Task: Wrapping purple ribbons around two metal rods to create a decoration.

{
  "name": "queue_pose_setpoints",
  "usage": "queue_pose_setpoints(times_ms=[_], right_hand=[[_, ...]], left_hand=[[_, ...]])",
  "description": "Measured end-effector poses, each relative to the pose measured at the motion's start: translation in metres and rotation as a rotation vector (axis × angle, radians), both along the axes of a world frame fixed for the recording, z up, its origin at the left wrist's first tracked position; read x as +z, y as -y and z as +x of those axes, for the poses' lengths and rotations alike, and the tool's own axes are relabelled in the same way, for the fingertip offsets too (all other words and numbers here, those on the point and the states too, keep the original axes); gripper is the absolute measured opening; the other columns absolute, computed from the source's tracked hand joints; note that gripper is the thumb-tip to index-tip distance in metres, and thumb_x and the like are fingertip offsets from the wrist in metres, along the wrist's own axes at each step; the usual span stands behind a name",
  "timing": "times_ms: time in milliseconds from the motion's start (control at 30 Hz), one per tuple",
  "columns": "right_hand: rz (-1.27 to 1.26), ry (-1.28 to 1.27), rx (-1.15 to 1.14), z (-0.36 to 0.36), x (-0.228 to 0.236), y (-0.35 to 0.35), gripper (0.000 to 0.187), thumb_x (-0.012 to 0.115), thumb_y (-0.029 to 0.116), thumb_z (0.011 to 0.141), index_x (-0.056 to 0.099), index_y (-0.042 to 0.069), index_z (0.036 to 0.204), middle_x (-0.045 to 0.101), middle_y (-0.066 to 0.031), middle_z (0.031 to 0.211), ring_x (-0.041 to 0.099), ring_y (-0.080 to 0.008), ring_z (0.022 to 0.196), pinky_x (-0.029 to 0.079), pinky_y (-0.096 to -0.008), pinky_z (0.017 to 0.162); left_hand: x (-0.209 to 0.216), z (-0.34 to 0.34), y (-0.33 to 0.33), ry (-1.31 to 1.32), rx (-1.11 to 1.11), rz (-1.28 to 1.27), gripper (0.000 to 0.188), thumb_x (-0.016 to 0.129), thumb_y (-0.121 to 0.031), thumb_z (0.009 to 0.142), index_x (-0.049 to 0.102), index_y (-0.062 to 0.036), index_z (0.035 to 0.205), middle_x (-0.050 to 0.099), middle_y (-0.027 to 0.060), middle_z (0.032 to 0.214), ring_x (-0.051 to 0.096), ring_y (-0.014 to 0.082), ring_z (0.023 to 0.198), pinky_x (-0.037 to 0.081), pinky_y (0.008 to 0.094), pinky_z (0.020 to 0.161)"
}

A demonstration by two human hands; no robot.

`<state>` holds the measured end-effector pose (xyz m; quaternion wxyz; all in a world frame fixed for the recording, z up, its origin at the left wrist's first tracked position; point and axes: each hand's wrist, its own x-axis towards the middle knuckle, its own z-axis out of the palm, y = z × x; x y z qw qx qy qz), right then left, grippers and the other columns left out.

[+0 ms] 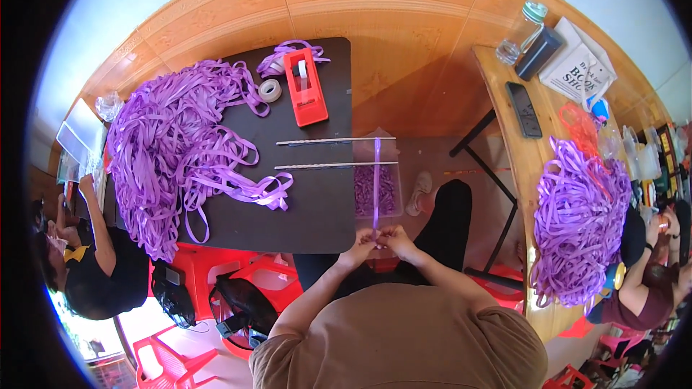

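Note:
A narrow purple ribbon [376, 191] runs straight toward me across two thin pale rods, the far rod [324, 142] and the near rod [324, 166], which jut past the table's right edge. At its near end my left hand [358, 249] and my right hand [398, 242] meet, fingers pinched together on the ribbon. The exact grip of the fingertips is too small to make out. Below the ribbon stands a clear plastic bin [398, 202] holding many short purple ribbon pieces [366, 191].
The black table [310, 216] bears a large heap of purple ribbon [158, 144], a red tape dispenser [310, 104] and a tape roll [269, 90]. On the wooden table [504, 86] at right are another ribbon heap [577, 230], a phone [524, 109] and bottles. People sit at both sides.

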<state>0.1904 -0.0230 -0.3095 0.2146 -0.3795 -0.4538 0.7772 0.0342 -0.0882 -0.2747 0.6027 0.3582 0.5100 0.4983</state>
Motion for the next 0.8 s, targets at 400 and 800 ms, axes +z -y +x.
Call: queue_pose_setpoints(times_ms=[400, 800], right_hand=[[-0.005, 0.289, 0.254, 0.005, 0.025, -0.01, 0.001, 0.067, 0.001, 0.079, 0.066, 0.002, 0.079, 0.063, 0.0, 0.07, 0.057, -0.0066, 0.067, 0.044, -0.0213, 0.06], [0.093, -0.068, 0.429, 0.027, 0.087, -0.002, 0.011, 0.07, 0.0, 0.078, 0.069, -0.003, 0.089, 0.063, -0.0022, 0.098, 0.058, -0.0105, 0.085, 0.047, -0.0253, 0.079]], left_hand=[[0.034, -0.005, -0.003, -0.441, -0.076, 0.017, 0.015, 0.068, -0.012, 0.082, 0.068, 0.0017, 0.088, 0.068, 0.0086, 0.08, 0.063, 0.0129, 0.073, 0.048, 0.0258, 0.069], [0.123, 0.037, -0.059, -0.541, 0.451, 0.447, 0.011, 0.066, -0.003, 0.081, 0.062, -0.001, 0.091, 0.056, 0.0078, 0.085, 0.055, 0.0179, 0.071, 0.045, 0.0277, 0.064]])
